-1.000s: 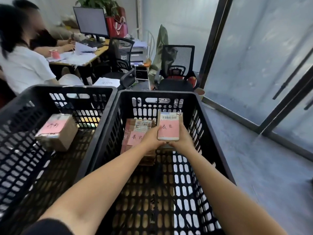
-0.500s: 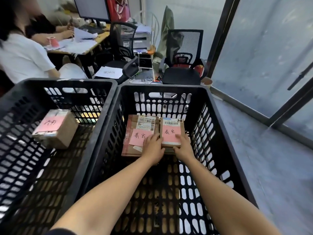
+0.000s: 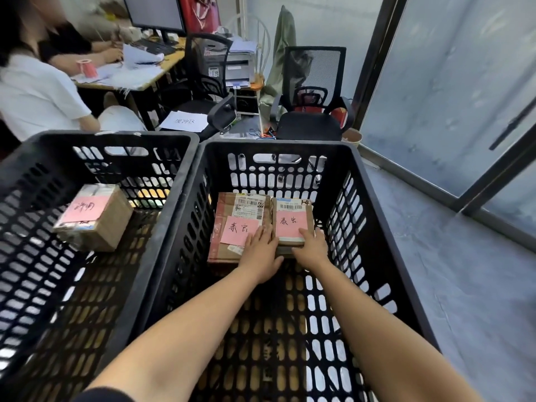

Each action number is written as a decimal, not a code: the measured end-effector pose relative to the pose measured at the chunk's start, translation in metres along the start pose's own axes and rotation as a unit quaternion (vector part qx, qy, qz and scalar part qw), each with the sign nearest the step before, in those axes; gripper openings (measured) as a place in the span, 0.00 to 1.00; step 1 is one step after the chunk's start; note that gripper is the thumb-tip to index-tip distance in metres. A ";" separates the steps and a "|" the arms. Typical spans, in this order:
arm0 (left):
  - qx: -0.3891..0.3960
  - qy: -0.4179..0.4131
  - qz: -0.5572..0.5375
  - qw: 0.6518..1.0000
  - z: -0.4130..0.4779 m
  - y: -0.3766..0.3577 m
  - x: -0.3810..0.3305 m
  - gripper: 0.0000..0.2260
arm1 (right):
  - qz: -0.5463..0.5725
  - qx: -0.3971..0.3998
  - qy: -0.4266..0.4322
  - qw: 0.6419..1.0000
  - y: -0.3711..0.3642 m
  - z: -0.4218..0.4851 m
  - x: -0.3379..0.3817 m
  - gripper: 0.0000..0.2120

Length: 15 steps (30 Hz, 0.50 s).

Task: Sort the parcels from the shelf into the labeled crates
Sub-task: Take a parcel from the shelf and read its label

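Mid-frame in the right crate [image 3: 377, 227], the left hand [image 3: 261, 253] lies flat, its fingers [image 3: 262, 232] straight across the seam between the large parcel [image 3: 232, 210] and the small parcel [image 3: 293, 221]. The right hand [image 3: 311, 248] covers the small parcel's near right corner; whether its fingers clasp it is unclear.

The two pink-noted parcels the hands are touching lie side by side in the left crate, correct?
No: the head view shows the left hand and right hand touching the larger parcel and small parcel side by side in the right crate, not the left.
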<state>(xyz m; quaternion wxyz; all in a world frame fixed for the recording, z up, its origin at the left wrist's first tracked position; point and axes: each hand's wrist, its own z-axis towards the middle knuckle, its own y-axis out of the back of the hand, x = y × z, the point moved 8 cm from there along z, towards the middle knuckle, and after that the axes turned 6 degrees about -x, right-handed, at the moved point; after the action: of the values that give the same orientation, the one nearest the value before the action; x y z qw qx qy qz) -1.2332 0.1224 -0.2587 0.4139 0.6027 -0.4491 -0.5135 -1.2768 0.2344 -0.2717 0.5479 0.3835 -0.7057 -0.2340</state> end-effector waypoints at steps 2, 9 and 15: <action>-0.017 -0.006 -0.022 1.000 -0.005 0.010 -0.002 0.24 | -0.017 0.028 -0.012 0.999 0.004 -0.009 0.010 0.34; -0.053 0.021 -0.050 0.997 -0.032 0.062 -0.011 0.22 | -0.091 0.133 0.118 0.980 0.031 -0.064 0.072 0.27; -0.108 0.067 -0.042 0.991 -0.086 0.130 -0.005 0.24 | -0.144 0.107 0.202 0.963 0.065 -0.122 0.119 0.26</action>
<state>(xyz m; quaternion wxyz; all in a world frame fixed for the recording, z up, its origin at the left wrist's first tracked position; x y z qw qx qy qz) -1.1637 0.0978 -0.1213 0.4840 0.6053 -0.3367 -0.5347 -1.1917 0.1893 -0.1165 0.5952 0.5765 -0.5390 -0.1513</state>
